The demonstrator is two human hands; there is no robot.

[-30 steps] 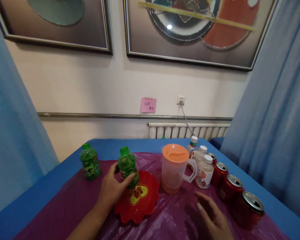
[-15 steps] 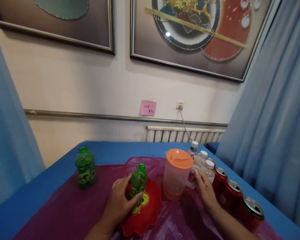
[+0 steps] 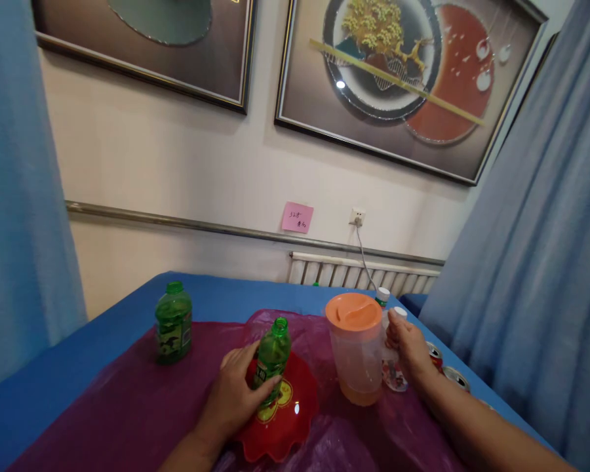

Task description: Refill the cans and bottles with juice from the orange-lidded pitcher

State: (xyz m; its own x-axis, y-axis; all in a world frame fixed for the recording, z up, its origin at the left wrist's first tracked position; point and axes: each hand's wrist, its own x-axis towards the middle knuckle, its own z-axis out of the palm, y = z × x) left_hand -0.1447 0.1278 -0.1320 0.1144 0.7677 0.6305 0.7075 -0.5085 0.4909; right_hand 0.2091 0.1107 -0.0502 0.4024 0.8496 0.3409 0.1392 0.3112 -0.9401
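My left hand [image 3: 243, 387] is wrapped around a small green plastic bottle [image 3: 274, 357], which has no cap and stands upright over the red scalloped plate [image 3: 299, 426]. To its right is a translucent pitcher [image 3: 358, 364] with an orange lid [image 3: 354, 311] and some amber liquid at the bottom. My right hand [image 3: 406, 341] is closed at the pitcher's handle side; the handle itself is mostly hidden by the fingers. The pitcher leans slightly, its top toward the left. Whether its base touches the table covering, I cannot tell.
A larger uncapped green bottle [image 3: 174, 324] stands at the left on purple plastic sheeting [image 3: 128, 393] over a blue tablecloth [image 3: 211, 295]. Behind my right arm are white-capped bottles [image 3: 382, 295] and red cans [image 3: 456, 378], partly hidden. A radiator [image 3: 324, 270] runs along the wall.
My right hand has risen a little at the pitcher's handle, and the pitcher has gone from upright to a slight lean. The left hand keeps its hold on the small bottle. The view has tilted.
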